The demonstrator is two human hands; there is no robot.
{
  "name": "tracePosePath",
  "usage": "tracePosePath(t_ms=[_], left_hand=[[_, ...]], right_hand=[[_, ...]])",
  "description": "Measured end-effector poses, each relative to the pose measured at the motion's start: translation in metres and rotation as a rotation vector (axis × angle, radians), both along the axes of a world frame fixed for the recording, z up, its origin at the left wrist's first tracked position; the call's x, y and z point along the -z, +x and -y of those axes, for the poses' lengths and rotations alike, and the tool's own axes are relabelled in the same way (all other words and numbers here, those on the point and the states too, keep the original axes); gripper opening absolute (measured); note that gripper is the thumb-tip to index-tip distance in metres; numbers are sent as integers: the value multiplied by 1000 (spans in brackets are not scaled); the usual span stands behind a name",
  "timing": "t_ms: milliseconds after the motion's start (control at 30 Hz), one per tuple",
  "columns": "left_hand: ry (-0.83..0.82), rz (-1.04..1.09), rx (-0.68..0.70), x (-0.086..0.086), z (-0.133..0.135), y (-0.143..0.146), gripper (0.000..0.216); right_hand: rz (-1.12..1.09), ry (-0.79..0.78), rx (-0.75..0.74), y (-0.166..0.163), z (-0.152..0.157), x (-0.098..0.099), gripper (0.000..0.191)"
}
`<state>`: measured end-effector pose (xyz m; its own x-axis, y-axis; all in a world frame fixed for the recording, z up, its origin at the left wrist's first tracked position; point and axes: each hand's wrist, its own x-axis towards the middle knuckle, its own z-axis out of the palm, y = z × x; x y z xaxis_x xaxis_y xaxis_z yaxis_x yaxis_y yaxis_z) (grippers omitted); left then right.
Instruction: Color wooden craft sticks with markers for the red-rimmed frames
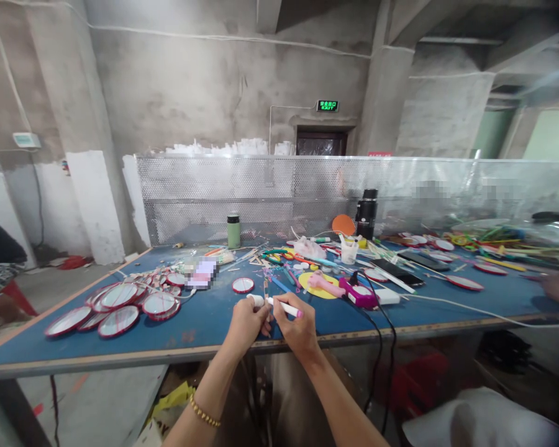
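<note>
Pinching a white marker point(287, 307), the right hand point(300, 324) is hovering just beside the left hand point(245, 323), which is gripping a small white piece point(256, 300) (partly hidden), both near the blue table point(200, 320)'s front edge.

A bracelet point(202, 415) of small, round, gold-coloured beads circles the left forearm point(217, 382). Beyond the bracelet, the left hand point(245, 321) is bare; to the bracelet's right, the right hand point(299, 321) and right forearm point(338, 394) are bare too.

Left of the slim white marker point(287, 307), round red-rimmed discs point(118, 296) lie on the long blue table point(200, 318); behind stands the perforated grey metal screen point(237, 186).
</note>
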<state>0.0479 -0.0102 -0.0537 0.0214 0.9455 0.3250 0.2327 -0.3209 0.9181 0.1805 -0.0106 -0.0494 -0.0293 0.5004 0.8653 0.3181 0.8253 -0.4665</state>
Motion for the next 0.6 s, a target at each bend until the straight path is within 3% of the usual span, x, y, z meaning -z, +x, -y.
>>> tracePosePath(t_ms=[600], left_hand=[[3,3,-10,2,-1,0,35]], right_hand=[[-24,34,38,-1,-1,2,15]])
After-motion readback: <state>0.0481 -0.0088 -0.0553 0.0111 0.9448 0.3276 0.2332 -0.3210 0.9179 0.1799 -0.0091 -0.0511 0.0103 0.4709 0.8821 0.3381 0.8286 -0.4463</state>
